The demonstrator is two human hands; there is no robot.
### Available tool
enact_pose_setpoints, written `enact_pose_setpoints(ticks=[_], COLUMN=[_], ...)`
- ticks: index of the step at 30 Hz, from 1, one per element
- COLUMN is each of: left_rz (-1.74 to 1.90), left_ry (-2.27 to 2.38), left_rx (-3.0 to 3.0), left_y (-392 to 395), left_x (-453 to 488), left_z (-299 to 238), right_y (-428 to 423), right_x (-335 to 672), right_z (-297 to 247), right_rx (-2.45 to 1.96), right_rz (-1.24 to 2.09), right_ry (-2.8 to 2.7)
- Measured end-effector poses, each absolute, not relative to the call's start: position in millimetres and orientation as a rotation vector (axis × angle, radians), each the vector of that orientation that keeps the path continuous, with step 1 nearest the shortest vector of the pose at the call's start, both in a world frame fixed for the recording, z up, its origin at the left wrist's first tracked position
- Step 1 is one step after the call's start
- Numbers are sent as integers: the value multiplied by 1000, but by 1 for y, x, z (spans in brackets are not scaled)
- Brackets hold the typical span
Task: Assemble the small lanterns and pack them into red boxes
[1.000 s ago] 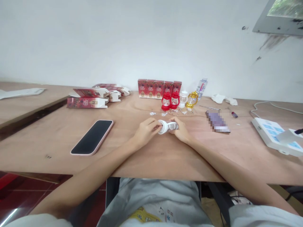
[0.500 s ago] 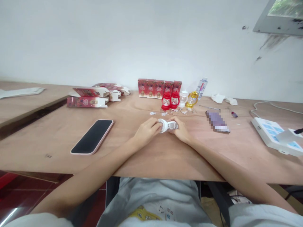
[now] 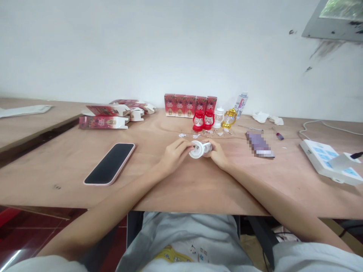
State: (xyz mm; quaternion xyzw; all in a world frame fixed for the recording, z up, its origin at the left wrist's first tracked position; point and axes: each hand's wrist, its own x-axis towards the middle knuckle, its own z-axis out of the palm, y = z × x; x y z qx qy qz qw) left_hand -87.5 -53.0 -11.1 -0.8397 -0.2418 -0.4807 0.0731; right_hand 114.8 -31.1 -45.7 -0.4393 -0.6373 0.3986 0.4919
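Between my hands, over the middle of the wooden table, is a small white lantern [image 3: 196, 150] lying on its side, its round hollow base turned towards me. My right hand [image 3: 217, 154] is wrapped round the lantern's other end. My left hand [image 3: 176, 153] is closed at the base, thumb and fingertips at its rim; whether a tiny part sits between them is too small to tell. Just beyond stand two red lanterns [image 3: 198, 121], a white lantern [image 3: 218, 118] and a gold lantern [image 3: 229, 119], with small loose pieces [image 3: 196, 136] in front of them.
Several red printed boxes [image 3: 190, 106] stand by the wall; opened boxes [image 3: 103, 122] lie at the left. A black-screened phone [image 3: 110, 164] is left of my arms. To the right are a blurred flat item [image 3: 260, 144], a small screwdriver [image 3: 279, 136] and a power strip [image 3: 326, 158].
The white lantern has turned so its hollow base faces me more. My left fingertips have shifted from the side of the base to its open face.
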Motion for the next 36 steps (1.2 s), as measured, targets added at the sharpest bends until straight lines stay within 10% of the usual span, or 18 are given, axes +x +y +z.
enact_pose_setpoints(ticks=[16, 27, 36], left_rz=[-1194, -1713, -1529], left_ry=[-1610, -1052, -554], left_rx=[-2912, -2556, -2558], left_y=[-35, -43, -58], left_x=[-86, -88, -84], left_z=[-33, -19, -13], right_y=[-42, -26, -44], right_x=[135, 125, 103], right_z=[-17, -36, -32], right_rx=[-1531, -1104, -956], right_rz=[-371, 984, 1159], right_ry=[-1953, -1399, -1356])
